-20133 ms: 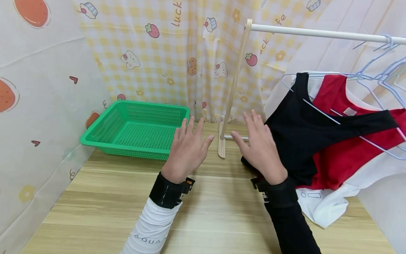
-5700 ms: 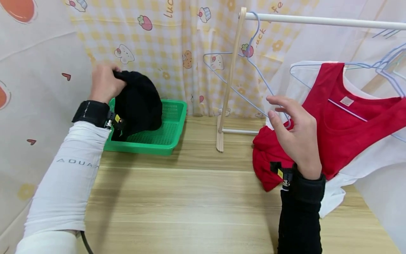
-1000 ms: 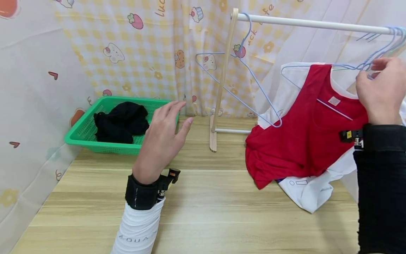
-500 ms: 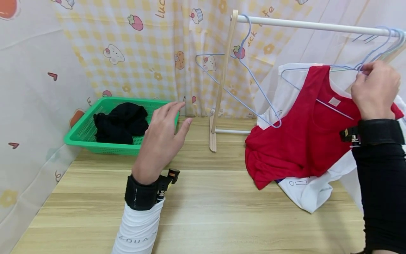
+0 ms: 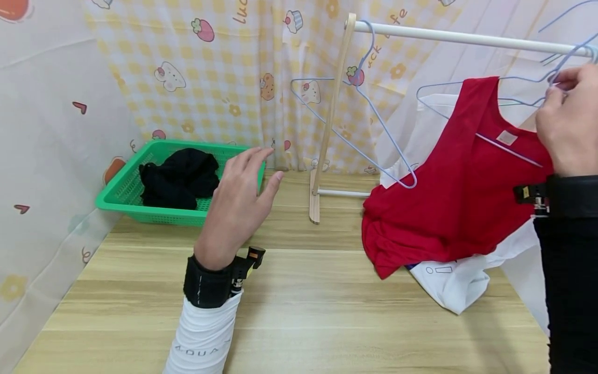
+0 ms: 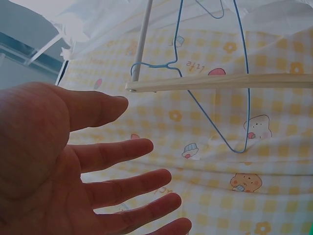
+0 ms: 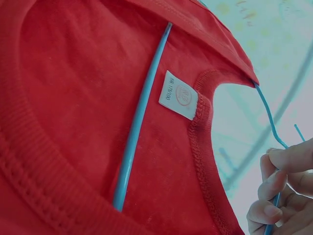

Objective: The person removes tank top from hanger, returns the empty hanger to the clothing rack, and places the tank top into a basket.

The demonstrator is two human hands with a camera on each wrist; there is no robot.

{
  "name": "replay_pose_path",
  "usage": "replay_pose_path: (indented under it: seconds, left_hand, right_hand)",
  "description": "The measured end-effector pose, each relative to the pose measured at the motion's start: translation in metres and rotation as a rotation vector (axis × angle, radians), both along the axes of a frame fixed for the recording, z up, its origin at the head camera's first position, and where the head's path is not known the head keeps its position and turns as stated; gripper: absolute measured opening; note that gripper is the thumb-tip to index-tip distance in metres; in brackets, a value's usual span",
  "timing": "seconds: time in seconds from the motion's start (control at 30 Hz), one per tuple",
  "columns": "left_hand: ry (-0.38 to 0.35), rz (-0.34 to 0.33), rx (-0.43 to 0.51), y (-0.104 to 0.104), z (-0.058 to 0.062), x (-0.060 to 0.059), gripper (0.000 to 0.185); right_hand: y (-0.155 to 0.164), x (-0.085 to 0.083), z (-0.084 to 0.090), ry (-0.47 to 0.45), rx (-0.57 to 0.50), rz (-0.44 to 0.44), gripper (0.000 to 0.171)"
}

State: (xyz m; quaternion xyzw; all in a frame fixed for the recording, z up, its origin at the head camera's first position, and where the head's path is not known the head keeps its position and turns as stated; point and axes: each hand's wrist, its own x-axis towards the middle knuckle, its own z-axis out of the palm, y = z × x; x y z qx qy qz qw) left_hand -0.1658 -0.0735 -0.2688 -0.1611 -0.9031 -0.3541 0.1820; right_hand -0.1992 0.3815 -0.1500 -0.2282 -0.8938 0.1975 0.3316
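My right hand (image 5: 570, 119) pinches a blue clothes hanger (image 7: 270, 115) just below its hook. A red tank top (image 5: 467, 187) hangs on that hanger, its neck label (image 7: 179, 95) facing the right wrist camera. The hanger's hook shows above the rod at the upper right of the head view. Behind the red top hangs a white garment (image 5: 448, 283), mostly covered. My left hand (image 5: 238, 202) hovers with spread fingers, holding nothing, in front of the right end of a green basket (image 5: 140, 214). Crumpled black clothing (image 5: 179, 179) lies inside the basket.
A wooden-legged rack (image 5: 334, 111) with a white rod (image 5: 448, 37) stands at the back of the table (image 5: 299, 311). One bare blue hanger (image 5: 380, 122) hangs at the rod's left end. A patterned curtain (image 5: 210, 78) closes off the back.
Earlier, the black garment left its hanger and went into the basket, and the bare hanger moved left. Just now my right hand raises the red top's hanger up and rightward; my left hand stays put.
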Motion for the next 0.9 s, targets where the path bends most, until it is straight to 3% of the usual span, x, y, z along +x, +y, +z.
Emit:
replay_pose_path:
  seconds: [0.13, 0.27, 0.4, 0.5, 0.73, 0.9]
  left_hand:
    - [0.002, 0.002, 0.003, -0.001, 0.000, 0.000, 0.051]
    - [0.012, -0.001, 0.008, -0.002, 0.000, 0.000, 0.050]
    - [0.023, -0.009, 0.011, -0.002, 0.000, 0.000, 0.051]
    - [0.025, -0.010, 0.011, -0.002, 0.000, 0.001, 0.050]
    - [0.023, -0.007, 0.017, -0.003, -0.001, 0.002, 0.050]
    - [0.032, -0.005, 0.016, -0.002, -0.001, 0.002, 0.050]
  right_hand:
    - [-0.010, 0.012, 0.004, 0.066, -0.037, 0.024, 0.047]
    - [-0.018, 0.026, 0.003, 0.136, 0.030, 0.074, 0.043]
    - [-0.028, 0.045, -0.002, 0.129, 0.067, 0.123, 0.037]
    - [-0.034, 0.061, -0.008, 0.112, 0.079, 0.146, 0.036]
    - [-0.036, 0.089, -0.030, 0.180, 0.179, 0.281, 0.032]
    - [-0.036, 0.107, -0.044, 0.149, 0.262, 0.385, 0.025]
